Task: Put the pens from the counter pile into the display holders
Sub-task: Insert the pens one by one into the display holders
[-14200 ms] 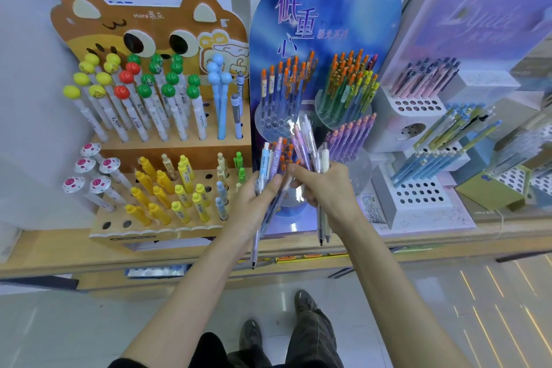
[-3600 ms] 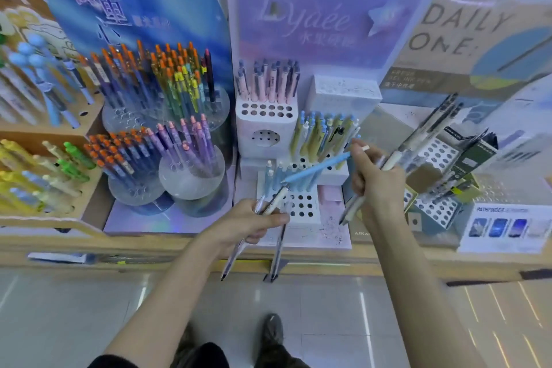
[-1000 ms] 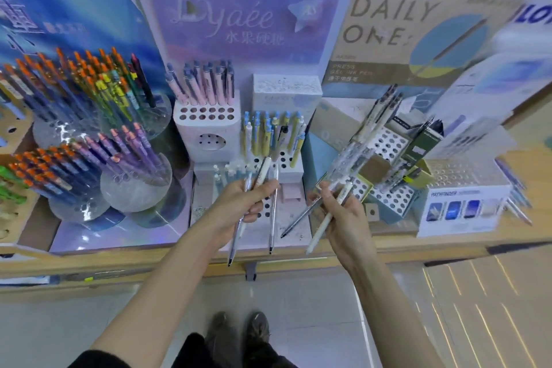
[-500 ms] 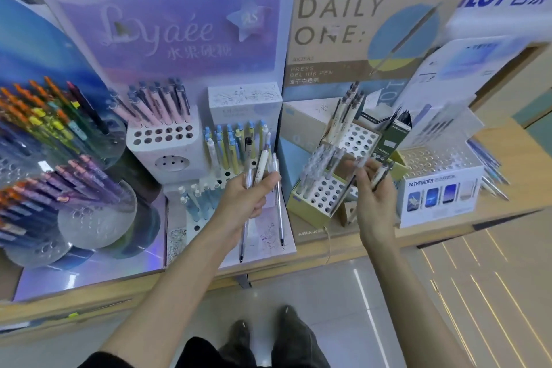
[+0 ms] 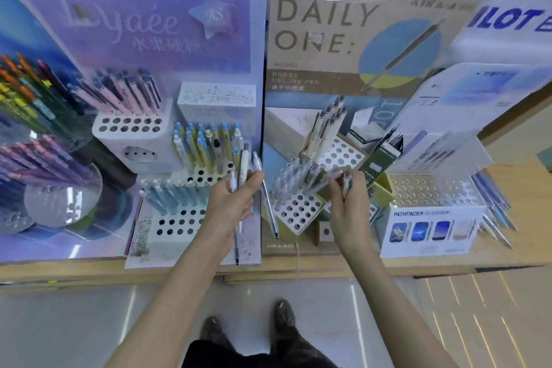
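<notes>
**Change.** A second earlier the right hand is seen low, in front of the holder, with two pens fanned. It is now raised over the holder's front rows, and one pale pen is pinched upright at the fingertips. A clear pen, blurred, lies just left of those fingertips; whether it is held cannot be told. The left hand is unchanged: three pens are gripped in curled fingers, tips down.

**Meaning.** An insertion is judged to be in hand. At least four pens remain to be placed, and the pile on the counter, well right of the right hand, is not yet cleared.

**Room.** Free holes are found just below and left of the right fingertips, in front of the clear pens already standing. A green box stands close behind the right hand and a printed box just to its right, so a straight descent is advised. One left-hand pen slants across the holder's left edge and is to be kept clear
</notes>
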### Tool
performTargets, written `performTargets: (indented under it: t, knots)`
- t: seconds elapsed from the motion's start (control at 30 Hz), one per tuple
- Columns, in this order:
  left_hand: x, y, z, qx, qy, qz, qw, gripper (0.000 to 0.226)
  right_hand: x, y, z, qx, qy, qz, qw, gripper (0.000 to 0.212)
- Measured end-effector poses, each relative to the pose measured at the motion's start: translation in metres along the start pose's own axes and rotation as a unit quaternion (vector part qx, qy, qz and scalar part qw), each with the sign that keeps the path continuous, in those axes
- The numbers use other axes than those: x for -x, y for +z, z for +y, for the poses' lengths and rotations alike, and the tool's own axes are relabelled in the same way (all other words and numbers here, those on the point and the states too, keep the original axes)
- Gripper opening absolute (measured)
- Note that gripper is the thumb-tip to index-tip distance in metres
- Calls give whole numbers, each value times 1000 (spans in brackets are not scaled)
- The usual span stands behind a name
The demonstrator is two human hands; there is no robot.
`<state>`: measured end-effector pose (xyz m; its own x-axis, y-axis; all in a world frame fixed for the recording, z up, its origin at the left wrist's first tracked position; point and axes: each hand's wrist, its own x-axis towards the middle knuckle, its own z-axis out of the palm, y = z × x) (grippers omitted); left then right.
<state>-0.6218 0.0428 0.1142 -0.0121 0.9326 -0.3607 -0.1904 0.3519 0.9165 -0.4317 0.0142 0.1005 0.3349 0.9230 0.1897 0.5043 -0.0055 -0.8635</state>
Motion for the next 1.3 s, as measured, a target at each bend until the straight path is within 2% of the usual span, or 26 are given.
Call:
performTargets:
  t: [0.1,0.2,0.33,0.53,0.7,0.8,0.9,1.0,1.07,1.13,1.17,1.23,1.3]
  knots:
    - [6,4,-5,7,4,28,1000,10,2,-6,1,-26,-9,-10,1000,2]
    - [12,7,-10,25,10,51,998,14,3,-7,1,-33,-25,-9,999,10]
    - [16,8,-10,41,14,71,997,13,2,-5,5,-30,-19,-26,999,2]
    - [22,5,-8,44,16,86,995,19,-2,10,9,76,-45,-79,993,14]
    - [25,4,-7,46,17,81,996,27,-3,15,5,144,-39,-48,988,14]
    - [25,4,-8,40,22,76,996,21,-9,19,3,109,22,-54,992,20]
    - [26,7,-7,43,23,69,996,7,-11,23,0,111,65,-52,990,18]
    - [26,10,-6,37,20,61,997,4,-8,17,-7,70,92,-42,992,25]
    - [26,12,-4,27,23,48,998,6,-2,7,-15,49,60,-16,997,26]
    - [25,15,-1,2,13,28,1000,8,2,-3,-28,-1,16,-27,999,17]
    - [26,16,0,-13,6,10,1000,9,1,-7,-36,-62,27,-66,996,13]
    - [26,18,2,-34,-3,-30,999,10,-4,-12,-50,-196,95,-169,961,14]
    - [28,20,4,-50,-8,-55,997,9,-10,-13,-56,-227,138,-234,935,17]
